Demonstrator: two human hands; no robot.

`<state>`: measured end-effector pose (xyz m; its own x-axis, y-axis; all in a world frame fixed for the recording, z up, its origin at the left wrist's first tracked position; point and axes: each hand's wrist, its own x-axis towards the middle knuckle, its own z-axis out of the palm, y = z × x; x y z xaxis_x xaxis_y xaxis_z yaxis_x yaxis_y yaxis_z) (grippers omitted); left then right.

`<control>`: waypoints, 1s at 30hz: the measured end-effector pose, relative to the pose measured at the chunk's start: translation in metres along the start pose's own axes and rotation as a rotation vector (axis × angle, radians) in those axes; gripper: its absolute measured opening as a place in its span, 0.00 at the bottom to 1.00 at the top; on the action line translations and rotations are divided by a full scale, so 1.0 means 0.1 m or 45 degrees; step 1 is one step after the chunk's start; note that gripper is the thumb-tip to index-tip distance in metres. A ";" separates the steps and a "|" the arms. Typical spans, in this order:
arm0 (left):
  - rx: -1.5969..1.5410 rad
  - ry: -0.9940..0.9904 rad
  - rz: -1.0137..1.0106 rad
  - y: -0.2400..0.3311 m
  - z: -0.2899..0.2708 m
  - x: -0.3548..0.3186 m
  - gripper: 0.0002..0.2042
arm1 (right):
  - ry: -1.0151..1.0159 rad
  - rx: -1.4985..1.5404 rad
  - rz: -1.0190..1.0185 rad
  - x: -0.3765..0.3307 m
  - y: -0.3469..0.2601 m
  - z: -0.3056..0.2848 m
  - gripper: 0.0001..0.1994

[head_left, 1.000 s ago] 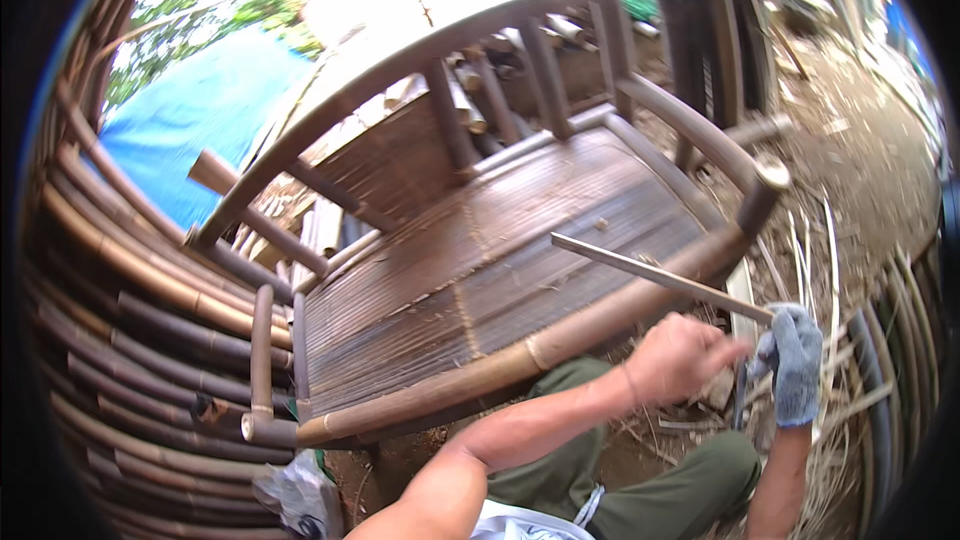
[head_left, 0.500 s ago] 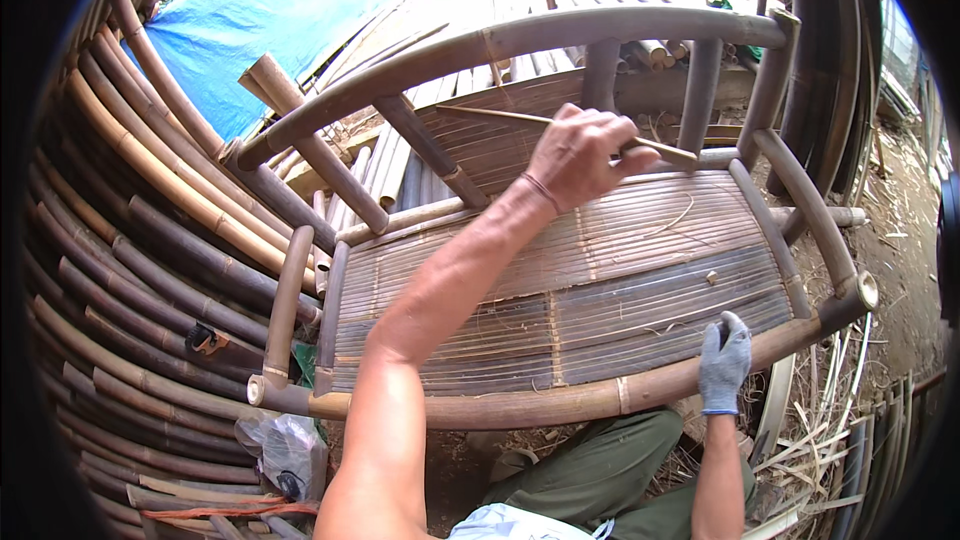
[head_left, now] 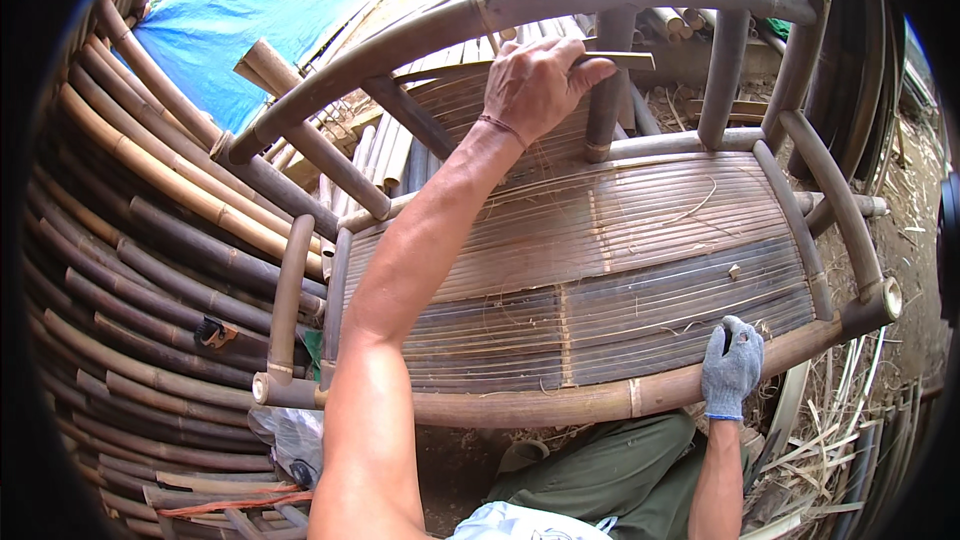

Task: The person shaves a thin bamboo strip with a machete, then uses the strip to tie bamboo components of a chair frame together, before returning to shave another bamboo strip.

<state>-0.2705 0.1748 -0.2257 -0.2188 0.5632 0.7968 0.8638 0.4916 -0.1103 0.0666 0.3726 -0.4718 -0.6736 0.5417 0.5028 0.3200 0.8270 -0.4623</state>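
Observation:
A bamboo chair with a slatted seat point(head_left: 600, 270) and a curved top rail point(head_left: 560, 0) stands in front of me. My bare left hand point(head_left: 540, 85) reaches across the seat to the backrest and grips a thin flat bamboo strip point(head_left: 625, 60), held level against the back posts. My right hand point(head_left: 732, 372), in a grey glove, is closed over the chair's round front rail point(head_left: 560, 402) near its right end. My green trouser leg shows below the rail.
A curved stack of dark bamboo poles point(head_left: 130, 240) fills the left side. A blue tarp point(head_left: 250, 10) lies behind it. Loose bamboo strips and shavings point(head_left: 850, 440) litter the ground at the right. A plastic bag point(head_left: 290, 435) lies under the chair's left corner.
My left hand has carried the bamboo strip up from beside the front rail to the backrest. My gloved right hand has settled on the front rail. The view has tilted down over the chair.

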 end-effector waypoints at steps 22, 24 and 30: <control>0.551 -0.678 -0.706 -0.28 0.29 0.45 0.34 | -0.015 -0.088 0.078 0.05 -0.03 -0.02 0.10; 0.533 -0.670 -0.740 -0.27 0.27 0.48 0.36 | -0.007 -0.069 0.079 0.04 0.00 0.00 0.10; 0.484 -0.442 -0.600 -0.38 0.15 0.29 0.37 | -0.192 -0.016 0.262 0.16 -0.21 -0.02 0.18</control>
<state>-0.3163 0.1823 -0.2077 -0.7181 0.3817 0.5819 0.4367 0.8982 -0.0502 0.0502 0.3646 -0.4524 -0.6852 0.6708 0.2839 0.4681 0.7041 -0.5339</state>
